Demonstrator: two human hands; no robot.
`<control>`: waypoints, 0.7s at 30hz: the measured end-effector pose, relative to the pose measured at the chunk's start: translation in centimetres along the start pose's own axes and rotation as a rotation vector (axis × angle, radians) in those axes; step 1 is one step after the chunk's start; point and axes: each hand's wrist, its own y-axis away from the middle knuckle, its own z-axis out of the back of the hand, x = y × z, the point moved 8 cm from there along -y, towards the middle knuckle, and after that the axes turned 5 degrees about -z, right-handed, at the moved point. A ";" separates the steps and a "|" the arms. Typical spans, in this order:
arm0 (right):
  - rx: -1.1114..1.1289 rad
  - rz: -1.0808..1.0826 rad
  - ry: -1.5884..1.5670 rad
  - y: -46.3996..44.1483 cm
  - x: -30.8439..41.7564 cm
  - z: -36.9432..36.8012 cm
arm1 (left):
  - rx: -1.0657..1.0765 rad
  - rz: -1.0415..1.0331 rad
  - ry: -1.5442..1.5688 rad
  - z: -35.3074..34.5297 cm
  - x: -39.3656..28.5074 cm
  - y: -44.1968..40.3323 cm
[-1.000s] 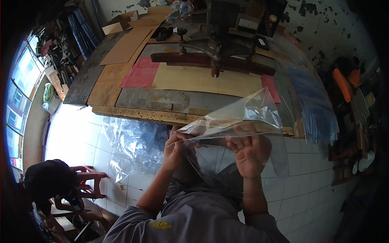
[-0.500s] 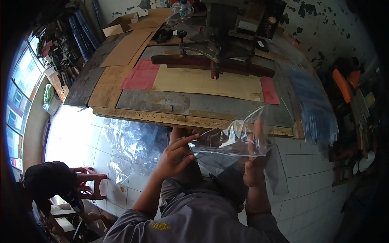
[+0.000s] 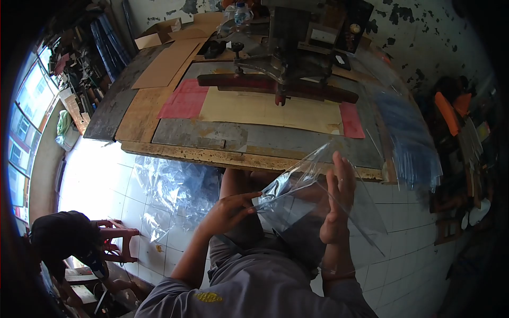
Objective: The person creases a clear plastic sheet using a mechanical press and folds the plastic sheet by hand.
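Inward, left hand (image 3: 227, 213) pointing, right hand (image 3: 338, 199) upright, clear film (image 3: 289, 185) between.

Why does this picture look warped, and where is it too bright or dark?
Head view: the table looks bowed, probably from a wide lens; the floor near the windows is washed out; glare streaks the plastic; the corners go black.

On the workbench (image 3: 135, 119), cardboard (image 3: 167, 62) is lying at left, layered sheets (image 3: 265, 108) are lying at centre, a machine (image 3: 287, 37) is standing toward its back and film (image 3: 411, 138) is hanging over its right edge. Before it, a plastic heap (image 3: 177, 185) is lying on the floor left of centre; a stool (image 3: 117, 237) is standing farther left.
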 end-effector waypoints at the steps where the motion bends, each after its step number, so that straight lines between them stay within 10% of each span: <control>1: 0.000 0.018 -0.015 0.0 0.5 -0.3 | 0.010 -0.045 -0.054 0.0 -0.3 -0.1; 8: 0.310 0.125 -0.029 0.2 3.5 -3.0 | -0.249 -0.328 -0.055 3.8 -9.4 -3.6; 21: 0.320 0.129 -0.243 1.8 4.5 -7.1 | -0.100 -0.495 0.208 2.9 -11.9 -6.7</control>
